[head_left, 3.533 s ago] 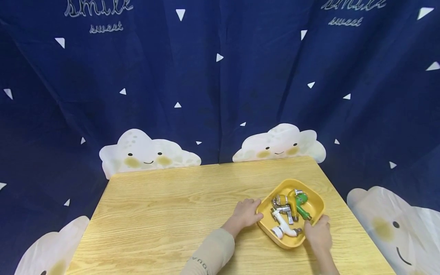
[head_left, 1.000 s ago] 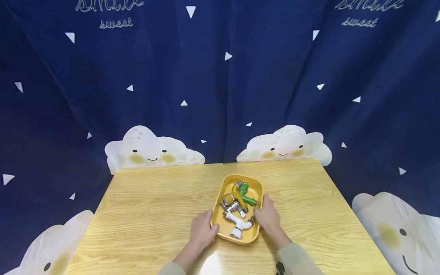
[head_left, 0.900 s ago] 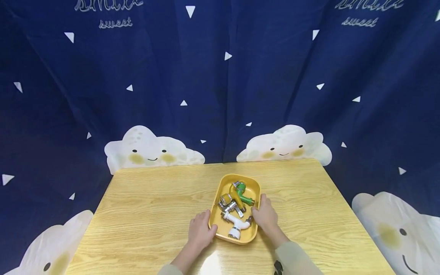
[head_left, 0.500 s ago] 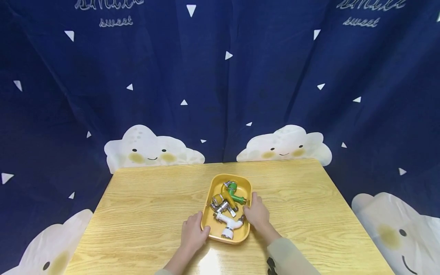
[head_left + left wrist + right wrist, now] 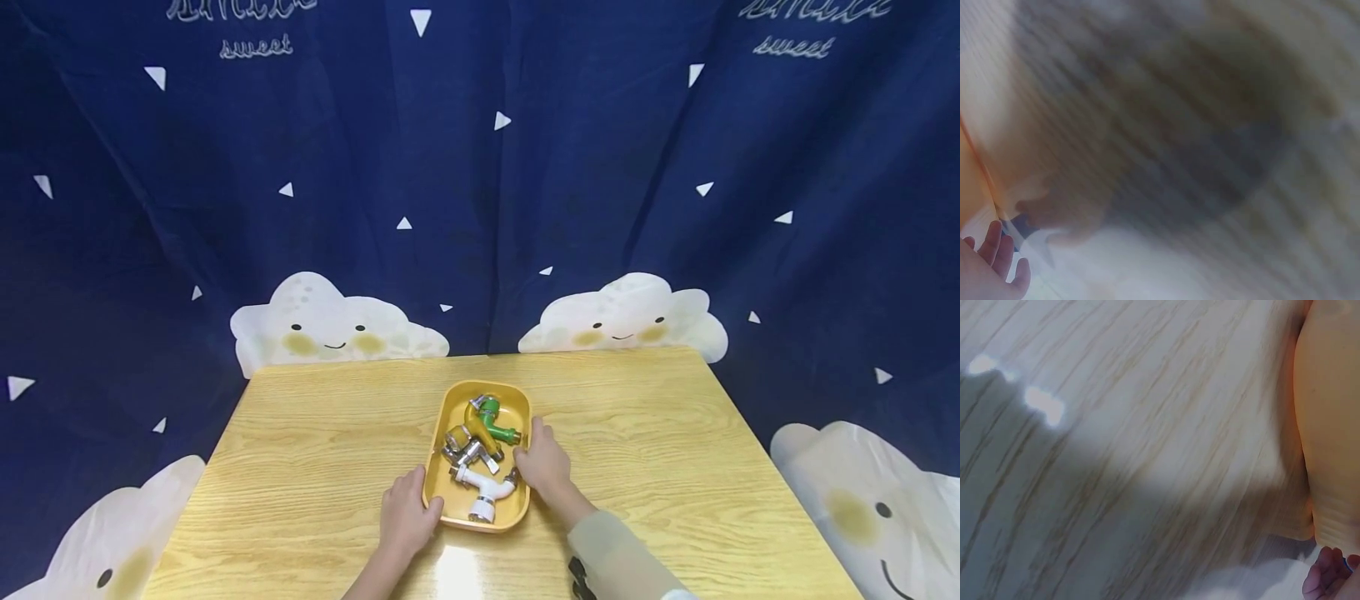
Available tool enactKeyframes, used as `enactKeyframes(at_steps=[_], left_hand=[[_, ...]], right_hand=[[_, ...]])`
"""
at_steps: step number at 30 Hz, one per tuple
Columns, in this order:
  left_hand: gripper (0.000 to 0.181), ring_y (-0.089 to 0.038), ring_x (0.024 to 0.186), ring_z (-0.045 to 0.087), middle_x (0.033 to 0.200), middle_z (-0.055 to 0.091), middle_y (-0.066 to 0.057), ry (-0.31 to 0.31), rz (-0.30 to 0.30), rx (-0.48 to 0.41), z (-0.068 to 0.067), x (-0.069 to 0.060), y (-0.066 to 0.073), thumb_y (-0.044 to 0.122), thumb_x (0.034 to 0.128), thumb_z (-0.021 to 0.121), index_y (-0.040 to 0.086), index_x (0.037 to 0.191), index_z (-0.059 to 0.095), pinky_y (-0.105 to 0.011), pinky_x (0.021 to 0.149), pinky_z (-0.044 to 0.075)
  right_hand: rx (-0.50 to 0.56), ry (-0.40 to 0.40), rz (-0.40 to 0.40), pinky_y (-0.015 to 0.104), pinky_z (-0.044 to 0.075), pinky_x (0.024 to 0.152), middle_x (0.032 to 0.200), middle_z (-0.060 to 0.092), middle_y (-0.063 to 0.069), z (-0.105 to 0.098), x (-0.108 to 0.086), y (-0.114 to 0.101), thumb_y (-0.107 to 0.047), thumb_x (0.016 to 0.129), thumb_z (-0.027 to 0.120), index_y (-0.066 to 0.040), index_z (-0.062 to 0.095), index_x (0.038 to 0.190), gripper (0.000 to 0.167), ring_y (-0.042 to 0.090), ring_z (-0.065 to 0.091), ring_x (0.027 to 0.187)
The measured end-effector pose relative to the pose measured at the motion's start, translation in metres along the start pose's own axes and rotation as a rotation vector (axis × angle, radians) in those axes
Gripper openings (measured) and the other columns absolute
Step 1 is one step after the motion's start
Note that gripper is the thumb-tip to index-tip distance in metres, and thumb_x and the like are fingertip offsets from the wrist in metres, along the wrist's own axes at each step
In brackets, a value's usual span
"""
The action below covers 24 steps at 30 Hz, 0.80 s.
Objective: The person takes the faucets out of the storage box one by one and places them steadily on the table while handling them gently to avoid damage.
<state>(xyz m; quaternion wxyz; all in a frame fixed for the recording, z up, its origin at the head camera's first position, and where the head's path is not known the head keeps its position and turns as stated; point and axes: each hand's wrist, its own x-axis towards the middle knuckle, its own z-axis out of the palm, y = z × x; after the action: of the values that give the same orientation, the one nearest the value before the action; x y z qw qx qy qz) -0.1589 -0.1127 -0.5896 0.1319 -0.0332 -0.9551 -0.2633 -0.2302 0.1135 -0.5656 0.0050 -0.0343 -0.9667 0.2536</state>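
A yellow plastic tray (image 5: 498, 512) stands on the wooden table, holding several taps. Inside it a green tap (image 5: 495, 423) lies at the back, beside a yellow tap (image 5: 480, 427). A chrome tap (image 5: 472, 454) lies in the middle and a white tap (image 5: 486, 486) at the near end. My left hand (image 5: 405, 512) grips the tray's left wall near the front corner, thumb at the rim. On the opposite side my right hand (image 5: 543, 462) holds the right wall, its thumb over the rim. The wrist views show the fingers only at their lower corners.
The light wooden table (image 5: 315, 467) spreads out on both sides of the tray. A dark blue curtain (image 5: 360, 150) with clouds and white triangles hangs behind it and along its sides. Glare shows on the wood near the front.
From the table's right side, the tray with its taps has moved left to the middle and turned. Both hands have travelled with it, and it still slides left over the last second.
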Motion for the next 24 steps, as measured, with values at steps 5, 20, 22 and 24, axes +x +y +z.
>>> enactKeyframes(at_steps=[5,20,22,24], left_hand=[[0.024,-0.023,0.076,0.053,0.079,0.058,-0.003,0.014,-0.021,-0.004,-0.002,-0.003,-0.005,0.023,0.0715,0.061,0.009,0.090,0.055,-0.045,0.074,0.043],[0.029,-0.025,0.078,0.054,0.081,0.059,-0.005,0.035,-0.061,0.012,-0.010,-0.011,-0.017,0.022,0.0717,0.061,0.006,0.096,0.055,-0.046,0.074,0.042],[0.032,-0.026,0.079,0.054,0.083,0.060,-0.006,0.038,-0.058,0.017,-0.011,-0.012,-0.019,0.022,0.0718,0.060,0.005,0.099,0.055,-0.047,0.073,0.043],[0.031,-0.026,0.076,0.053,0.081,0.059,-0.006,0.044,-0.057,0.017,-0.013,-0.013,-0.020,0.022,0.0715,0.060,0.005,0.097,0.055,-0.046,0.070,0.042]], right_hand=[[-0.005,-0.003,-0.005,0.035,0.042,0.049,0.094,0.052,0.014,0.003,0.002,-0.008,-0.025,0.076,0.060,-0.005,0.042,0.117,0.049,0.024,0.053,0.062],[-0.004,-0.010,-0.058,0.034,0.040,0.049,0.094,0.052,0.014,0.012,0.000,-0.023,-0.025,0.076,0.058,-0.006,0.042,0.118,0.050,0.022,0.051,0.060],[-0.006,-0.011,-0.061,0.034,0.041,0.049,0.095,0.052,0.014,0.013,0.001,-0.025,-0.025,0.075,0.059,-0.005,0.042,0.118,0.050,0.022,0.052,0.062],[-0.008,-0.015,-0.063,0.035,0.042,0.050,0.096,0.053,0.014,0.014,0.001,-0.028,-0.025,0.075,0.059,-0.005,0.042,0.118,0.050,0.023,0.053,0.064]])
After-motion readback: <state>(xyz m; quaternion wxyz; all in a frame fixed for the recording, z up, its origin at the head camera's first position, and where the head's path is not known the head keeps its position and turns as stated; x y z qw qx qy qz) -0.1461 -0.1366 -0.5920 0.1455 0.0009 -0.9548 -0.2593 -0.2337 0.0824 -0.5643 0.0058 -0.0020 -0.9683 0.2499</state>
